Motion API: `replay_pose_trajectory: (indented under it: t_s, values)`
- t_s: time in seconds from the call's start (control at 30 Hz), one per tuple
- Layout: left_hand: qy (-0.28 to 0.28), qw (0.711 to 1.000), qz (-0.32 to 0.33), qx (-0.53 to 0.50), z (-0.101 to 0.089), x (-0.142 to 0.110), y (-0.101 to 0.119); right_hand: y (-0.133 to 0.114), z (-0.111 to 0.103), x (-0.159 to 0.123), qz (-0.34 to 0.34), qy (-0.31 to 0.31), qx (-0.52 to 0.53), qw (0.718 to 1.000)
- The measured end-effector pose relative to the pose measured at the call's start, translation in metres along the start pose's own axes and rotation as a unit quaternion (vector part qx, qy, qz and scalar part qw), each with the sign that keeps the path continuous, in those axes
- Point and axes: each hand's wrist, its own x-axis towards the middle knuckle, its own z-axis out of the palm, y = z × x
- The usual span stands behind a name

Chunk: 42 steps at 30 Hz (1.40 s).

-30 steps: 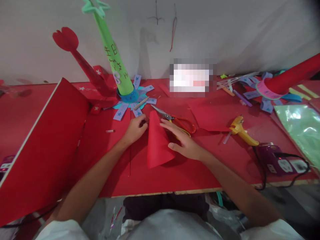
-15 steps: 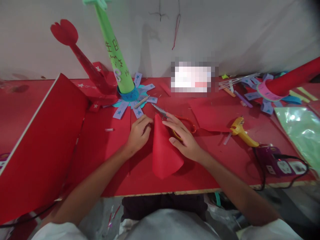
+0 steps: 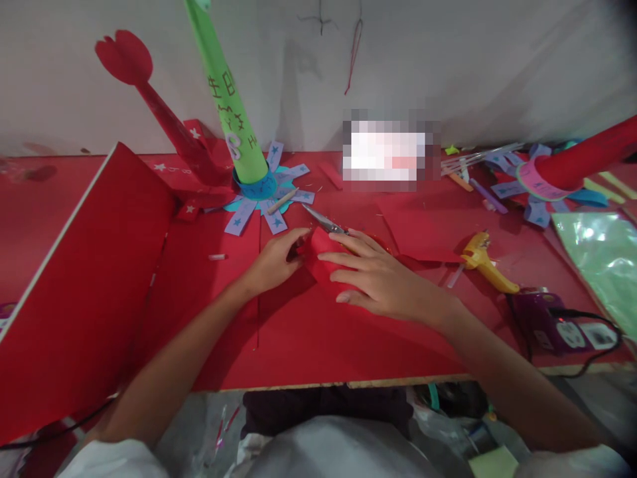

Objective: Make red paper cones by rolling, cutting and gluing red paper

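A sheet of red paper (image 3: 323,273), curled over, lies between my two hands on the red tabletop. My left hand (image 3: 277,260) is at its left end, thumb and fingers closed round the edge. Over the right side of the sheet, my right hand (image 3: 385,279) lies with fingers spread and pressing on it. Scissors (image 3: 323,220) rest just behind the paper; their blades point to the back left, and my right hand partly hides their orange handles.
A green paper column (image 3: 236,126) with a blue base stands behind my left hand. At left is a red board (image 3: 84,279). To the right lie a yellow glue gun (image 3: 482,262), a purple box (image 3: 547,322) with a cable and a green plastic packet (image 3: 597,259).
The red paper stood as a cone with its wide end towards me; now it is folded up and away from me. My right hand has moved over it with fingers spread.
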Motion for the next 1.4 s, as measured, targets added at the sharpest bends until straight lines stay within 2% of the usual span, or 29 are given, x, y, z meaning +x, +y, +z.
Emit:
replay_pose_trajectory:
  t_s: [0.1,0.23,0.37,0.43,0.63,0.83,1.0,1.13,1.2,1.3,1.4]
  values:
    - [-0.01,1.0,-0.009,-0.008,-0.004,0.002,-0.004,0.0,-0.006,-0.003,0.004,-0.004,-0.024,1.0]
    - [0.01,0.998,-0.034,-0.046,-0.002,0.002,-0.007,-0.003,-0.005,-0.007,0.06,0.02,-0.056,0.996]
    - [0.063,0.99,-0.052,-0.119,0.003,0.003,-0.007,0.003,0.0,-0.012,0.141,0.051,-0.034,0.988]
    - [0.095,0.982,-0.063,-0.149,0.005,0.003,-0.004,0.01,0.002,-0.012,0.16,0.074,-0.009,0.984]
    - [0.17,0.954,-0.112,-0.22,0.021,0.002,0.008,0.025,0.011,-0.004,0.158,0.155,0.075,0.972]
    - [0.163,0.954,-0.097,-0.232,0.037,-0.002,0.021,0.02,0.033,0.003,0.172,0.213,0.101,0.957]
    - [0.154,0.963,-0.062,-0.213,0.043,-0.006,0.033,0.003,0.045,0.008,0.164,0.192,0.1,0.962]
    - [0.174,0.955,-0.059,-0.231,0.045,-0.008,0.034,-0.005,0.044,0.009,0.147,0.163,0.169,0.961]
    - [0.205,0.943,-0.072,-0.251,0.045,-0.006,0.03,-0.005,0.042,0.01,0.138,0.159,0.245,0.946]
    - [0.25,0.92,-0.104,-0.283,0.043,-0.004,0.025,-0.002,0.042,0.011,0.129,0.172,0.371,0.903]
    - [0.278,0.917,-0.094,-0.269,0.041,-0.003,0.024,0.0,0.05,0.014,0.134,0.194,0.435,0.869]
